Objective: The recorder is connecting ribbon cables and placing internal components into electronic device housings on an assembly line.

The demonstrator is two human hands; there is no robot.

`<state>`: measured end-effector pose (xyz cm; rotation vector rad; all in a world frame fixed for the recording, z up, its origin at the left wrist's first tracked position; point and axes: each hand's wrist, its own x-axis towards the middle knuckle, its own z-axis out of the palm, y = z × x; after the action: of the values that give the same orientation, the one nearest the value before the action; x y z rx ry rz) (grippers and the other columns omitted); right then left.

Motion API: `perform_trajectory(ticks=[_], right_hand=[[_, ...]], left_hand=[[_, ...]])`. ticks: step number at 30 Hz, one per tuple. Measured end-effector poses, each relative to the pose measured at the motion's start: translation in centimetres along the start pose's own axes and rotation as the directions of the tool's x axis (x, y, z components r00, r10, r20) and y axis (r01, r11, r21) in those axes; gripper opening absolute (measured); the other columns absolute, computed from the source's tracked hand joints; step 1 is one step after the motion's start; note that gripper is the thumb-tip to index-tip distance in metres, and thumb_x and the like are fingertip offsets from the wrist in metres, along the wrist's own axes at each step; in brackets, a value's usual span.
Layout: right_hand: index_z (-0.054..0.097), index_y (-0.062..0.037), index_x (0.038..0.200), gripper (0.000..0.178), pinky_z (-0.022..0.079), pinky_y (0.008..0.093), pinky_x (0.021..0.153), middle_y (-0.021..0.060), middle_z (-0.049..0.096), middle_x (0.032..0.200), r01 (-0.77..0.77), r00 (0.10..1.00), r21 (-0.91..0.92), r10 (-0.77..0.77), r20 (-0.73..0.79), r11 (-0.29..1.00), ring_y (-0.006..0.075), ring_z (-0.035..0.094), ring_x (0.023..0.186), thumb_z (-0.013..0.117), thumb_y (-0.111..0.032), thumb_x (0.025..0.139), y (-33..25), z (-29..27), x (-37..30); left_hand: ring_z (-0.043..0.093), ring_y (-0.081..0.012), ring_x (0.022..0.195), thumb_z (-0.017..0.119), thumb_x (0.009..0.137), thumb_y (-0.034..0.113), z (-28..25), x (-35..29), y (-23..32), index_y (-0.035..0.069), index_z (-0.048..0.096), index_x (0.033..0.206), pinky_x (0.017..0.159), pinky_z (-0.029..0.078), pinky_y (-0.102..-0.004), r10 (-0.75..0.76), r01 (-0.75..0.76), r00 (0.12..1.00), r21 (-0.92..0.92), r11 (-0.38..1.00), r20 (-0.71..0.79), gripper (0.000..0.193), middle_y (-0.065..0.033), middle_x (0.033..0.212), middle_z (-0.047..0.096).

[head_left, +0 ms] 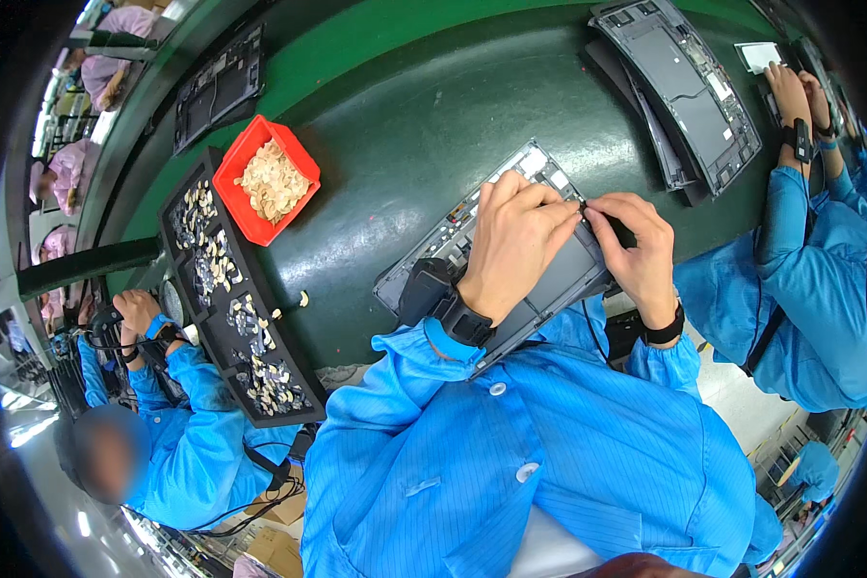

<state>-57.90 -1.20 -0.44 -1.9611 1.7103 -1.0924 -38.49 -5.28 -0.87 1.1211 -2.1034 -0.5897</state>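
A dark grey open laptop chassis (pixel 570 268) lies tilted at the table's near edge, with circuit parts along its far side. My left hand (pixel 515 236) reaches over the chassis, fingers closed together toward its right upper corner. Opposite it, my right hand (pixel 643 249) pinches with thumb and forefinger. Between both sets of fingertips shows a small black piece (pixel 582 207), too small to name; how it is fixed to the chassis is hidden. Dark bands sit on both of my wrists.
A red bin (pixel 305 159) of pale small pieces stands at left, beside a black divided tray (pixel 284 417) of small black and cream parts. More laptop chassis (pixel 679 82) are stacked at right, another (pixel 220 91) far left. Co-workers in blue sit at both sides.
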Motion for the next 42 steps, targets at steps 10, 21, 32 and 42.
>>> perform_trajectory(ticks=[10, 21, 32, 42], right_hand=[[0.078, -0.0041, 0.101, 0.013, 0.052, 0.0351, 0.084, 0.0115, 0.077, 0.098, -0.073, 0.997, 0.001, 0.073, -0.025, 0.997, 0.028, 0.074, 0.091, 0.079, -0.005, 0.089, -0.1, -0.4, -0.3], [0.078, -0.0031, 0.107, 0.015, 0.054, 0.0357, 0.083, 0.0144, 0.078, 0.099, -0.128, 0.992, 0.07, 0.127, 0.012, 0.989, 0.0294, 0.074, 0.089, 0.078, -0.007, 0.092, 0.3, 0.4, -0.7], [0.078, 0.0014, 0.114, 0.022, 0.055, 0.032, 0.069, 0.0172, 0.078, 0.089, -0.364, 0.927, 0.218, 0.329, 0.18, 0.906, 0.0195, 0.073, 0.074, 0.073, -0.014, 0.098, 0.6, -0.1, -0.5], [0.068, 0.0037, 0.098, 0.025, 0.051, 0.0429, 0.081, 0.0211, 0.064, 0.094, -0.089, 0.975, -0.053, 0.098, 0.201, 0.995, 0.0395, 0.064, 0.089, 0.07, -0.021, 0.1, 0.3, 1.8, 1.6]], left_hand=[[0.06, -0.0201, 0.095, 0.083, 0.084, 0.018, 0.2, -0.2, 0.6, 0.012, 0.085, 0.096, 0.083, 0.042, -0.0376, 0.081, -0.079, 0.996, 0.047, 0.996, -0.043, 0.014, 0.0044, 0.101, 0.076], [0.06, -0.0226, 0.097, 0.084, 0.083, 0.016, 0.3, 0.3, 0.0, 0.009, 0.084, 0.094, 0.086, 0.045, -0.0392, 0.066, -0.067, 0.997, -0.039, 0.997, -0.027, 0.013, 0.0012, 0.1, 0.076], [0.051, -0.0322, 0.134, 0.082, 0.085, 0.039, -0.3, -1.8, 2.9, 0.013, 0.08, 0.118, 0.103, 0.04, -0.0589, -0.026, -0.001, 0.995, 0.254, 0.967, 0.101, 0.043, -0.0077, 0.141, 0.065], [0.027, -0.0343, 0.161, 0.081, 0.072, 0.063, -1.6, -5.2, 3.1, -0.003, 0.04, 0.16, 0.126, 0.017, -0.0683, -0.147, 0.039, 0.945, 0.346, 0.938, 0.293, 0.117, -0.0217, 0.17, 0.033]])
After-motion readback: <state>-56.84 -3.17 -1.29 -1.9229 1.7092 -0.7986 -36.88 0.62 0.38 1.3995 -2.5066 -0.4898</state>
